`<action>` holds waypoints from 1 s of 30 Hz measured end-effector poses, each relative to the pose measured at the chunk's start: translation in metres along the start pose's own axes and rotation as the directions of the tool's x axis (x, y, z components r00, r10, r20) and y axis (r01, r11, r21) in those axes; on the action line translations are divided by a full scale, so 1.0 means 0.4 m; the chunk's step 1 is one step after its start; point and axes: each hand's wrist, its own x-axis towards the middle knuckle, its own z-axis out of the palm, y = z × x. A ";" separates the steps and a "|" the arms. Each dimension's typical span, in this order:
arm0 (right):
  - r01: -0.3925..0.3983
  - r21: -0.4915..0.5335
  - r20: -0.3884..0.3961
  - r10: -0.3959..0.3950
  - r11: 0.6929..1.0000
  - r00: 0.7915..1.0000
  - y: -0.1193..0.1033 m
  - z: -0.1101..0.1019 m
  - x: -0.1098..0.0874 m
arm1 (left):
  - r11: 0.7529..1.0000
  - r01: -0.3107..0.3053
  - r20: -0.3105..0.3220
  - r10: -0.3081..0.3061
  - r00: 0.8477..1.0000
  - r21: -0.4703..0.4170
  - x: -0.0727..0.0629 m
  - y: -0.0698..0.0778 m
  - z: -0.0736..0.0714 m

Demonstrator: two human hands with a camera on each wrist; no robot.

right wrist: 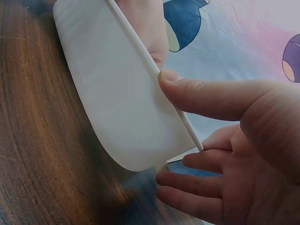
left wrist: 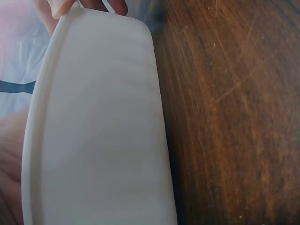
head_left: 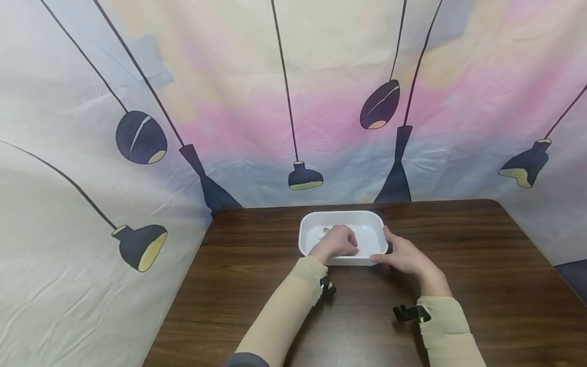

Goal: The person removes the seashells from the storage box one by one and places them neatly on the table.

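A white rectangular tray [head_left: 372, 229] with rounded corners and a raised rim stands on the table. My left hand [head_left: 337, 241] reaches into it over the near rim, its fingers curled down towards the bottom. What lies under those fingertips is hidden. Small brownish bits [head_left: 326, 230] lie in the tray just beyond that hand. At the tray's right end, my right hand [head_left: 407, 256] grips the near right corner. In the right wrist view its thumb [right wrist: 176, 86] presses on the rim while the other fingers spread round the end wall.
The dark wooden table [head_left: 238, 285] extends to both sides and in front of the tray. Behind it hangs a pastel cloth [head_left: 339, 142] printed with dark lamps. Black camera mounts [head_left: 405, 313] stick out from both sleeves.
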 end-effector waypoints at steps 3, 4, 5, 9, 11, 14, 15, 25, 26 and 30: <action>0.003 -0.005 -0.002 -0.003 1.000 1.000 -0.002 -0.001 0.000 | 1.000 0.027 -0.020 -0.028 0.999 -0.007 -0.002 -0.003 -0.004; 0.007 -0.006 -0.003 -0.007 1.000 1.000 -0.002 0.000 -0.001 | 0.999 0.032 -0.025 -0.032 0.999 0.000 -0.003 -0.005 -0.006; 0.009 -0.007 -0.002 -0.009 1.000 1.000 -0.002 0.001 -0.001 | 0.999 0.033 -0.026 -0.033 0.999 0.007 -0.004 -0.007 -0.008; 0.019 -0.008 -0.002 -0.019 1.000 1.000 0.000 0.004 -0.002 | 0.999 -0.016 0.009 0.016 1.000 0.044 -0.005 -0.014 -0.016; 0.018 -0.006 -0.004 -0.018 1.000 1.000 0.001 0.005 -0.003 | 0.996 -0.070 0.043 0.068 0.997 0.053 -0.005 -0.015 -0.018; 0.017 -0.007 -0.011 -0.017 1.000 1.000 0.002 0.003 -0.005 | 0.990 -0.132 0.090 0.127 0.988 0.054 0.001 -0.013 -0.018; 0.017 -0.008 -0.014 -0.017 1.000 1.000 0.002 0.003 -0.005 | 0.988 -0.143 0.101 0.137 0.985 0.055 0.002 -0.012 -0.017; 0.021 -0.006 -0.009 -0.021 1.000 1.000 0.005 0.005 -0.008 | 0.982 -0.108 0.085 0.095 0.992 0.157 0.004 -0.008 -0.007; 0.021 -0.003 -0.010 -0.021 1.000 1.000 0.005 0.004 -0.008 | 0.982 -0.093 0.076 0.081 0.994 0.167 0.004 -0.007 -0.007; 0.023 -0.001 -0.010 -0.023 1.000 1.000 0.003 0.003 -0.007 | 0.980 -0.053 0.043 0.046 0.998 0.193 0.000 -0.002 -0.012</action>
